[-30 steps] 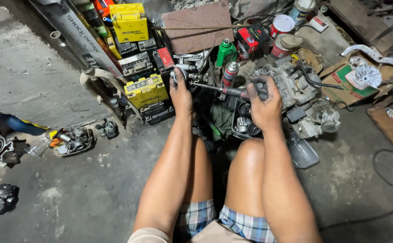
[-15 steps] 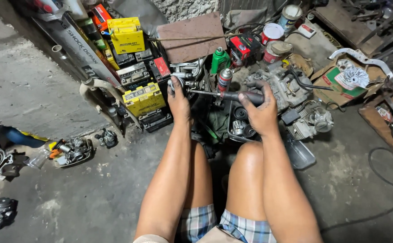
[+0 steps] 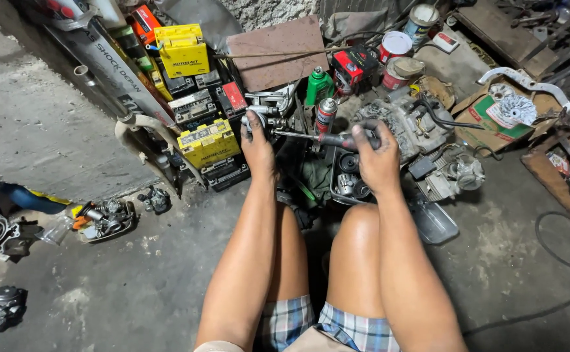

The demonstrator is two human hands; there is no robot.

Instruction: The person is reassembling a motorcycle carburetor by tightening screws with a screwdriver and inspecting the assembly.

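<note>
My right hand (image 3: 377,156) is closed around the dark handle of a long screwdriver (image 3: 301,135), whose thin metal shaft runs left to a small grey metal part (image 3: 265,119). My left hand (image 3: 257,142) grips that part from the near side. Both arms stretch forward over my bare knees. Below the hands lies a dark tray (image 3: 347,179) with round metal pieces. A grey engine casing (image 3: 409,124) sits just right of the right hand. A red and silver spray can (image 3: 325,115) stands right behind the screwdriver shaft.
Yellow battery boxes (image 3: 208,142) and black batteries are stacked at the left. A green bottle (image 3: 319,85), red tins (image 3: 395,45) and a brown board (image 3: 278,49) stand behind. Loose engine parts (image 3: 105,217) lie on the concrete floor. A cardboard box (image 3: 503,114) is at the right.
The view has shifted slightly, so the hands sit a little lower in frame. Both hands keep the same hold on the screwdriver and the metal part.
</note>
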